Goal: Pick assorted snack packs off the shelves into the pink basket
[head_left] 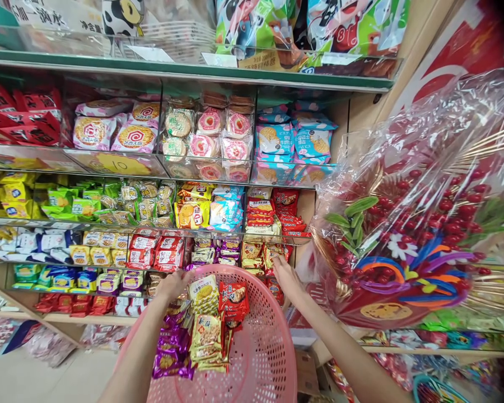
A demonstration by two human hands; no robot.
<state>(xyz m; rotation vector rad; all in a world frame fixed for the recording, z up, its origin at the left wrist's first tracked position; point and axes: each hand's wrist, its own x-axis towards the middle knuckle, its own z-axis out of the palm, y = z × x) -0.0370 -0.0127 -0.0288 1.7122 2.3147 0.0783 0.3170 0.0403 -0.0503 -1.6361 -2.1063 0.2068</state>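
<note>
A pink perforated plastic basket [273, 336] is in front of me, tilted toward me. My left hand [173, 286] is closed at its upper left rim, fingertips partly hidden. Inside are purple snack packets [172, 347], gold cookie packets [205, 338], red packets [234, 299] and pale yellow biscuit packets [204, 294]. Beyond the basket's right rim, my right hand [286, 280] reaches to the shelf, its fingers closed on a gold-and-red snack packet [270, 255]. Similar gold packets [252, 252] lie just left of it, in a clear-fronted compartment.
Shelves with clear dividers hold wrapped biscuits, including blue packets [275, 140] and red packets [143, 251]. A yellow price tag [120, 163] hangs on one edge. At right, a plastic-wrapped bouquet with red berries [411, 235] bulges close to my right arm. A cardboard box [306, 372] stands below.
</note>
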